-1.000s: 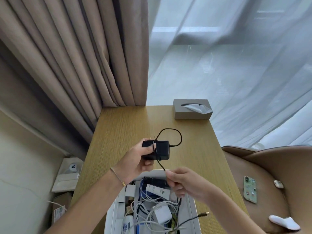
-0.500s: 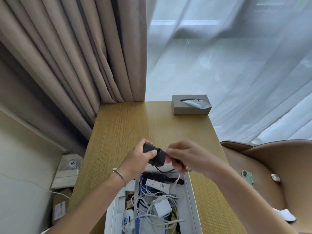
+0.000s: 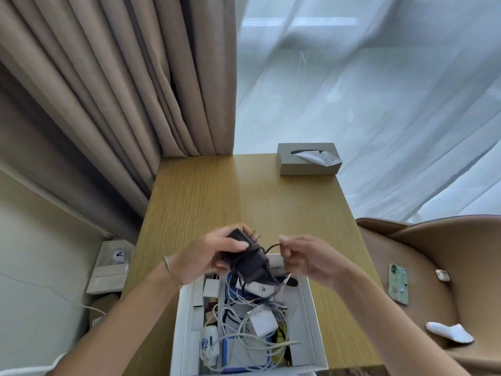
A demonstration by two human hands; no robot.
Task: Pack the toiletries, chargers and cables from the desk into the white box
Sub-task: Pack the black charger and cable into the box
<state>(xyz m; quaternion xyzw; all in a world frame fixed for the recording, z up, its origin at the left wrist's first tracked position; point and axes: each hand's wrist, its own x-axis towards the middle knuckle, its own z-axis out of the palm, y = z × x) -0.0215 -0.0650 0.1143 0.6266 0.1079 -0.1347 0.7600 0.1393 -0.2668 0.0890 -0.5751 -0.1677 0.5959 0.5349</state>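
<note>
My left hand (image 3: 206,253) grips a black charger (image 3: 248,263) just above the far end of the white box (image 3: 311,316). Its black cable (image 3: 267,249) is wound round the charger body, and my right hand (image 3: 303,257) pinches the loose end to the right of it. The box sits on the near part of the wooden desk (image 3: 244,199). Inside it lie white cables (image 3: 244,329), a white charger (image 3: 261,322), a small white bottle (image 3: 210,341) and other small items.
A grey tissue box (image 3: 306,162) stands at the desk's far right corner. Right of the desk is a tan armchair (image 3: 447,267) with a phone (image 3: 398,287), earbuds case and a white slipper on it. Beige curtains hang behind; a white device sits on the floor left.
The cable hung in a loose loop a second ago; now it is wound round the charger. My right hand rose from the box edge to beside the charger, holding the cable end.
</note>
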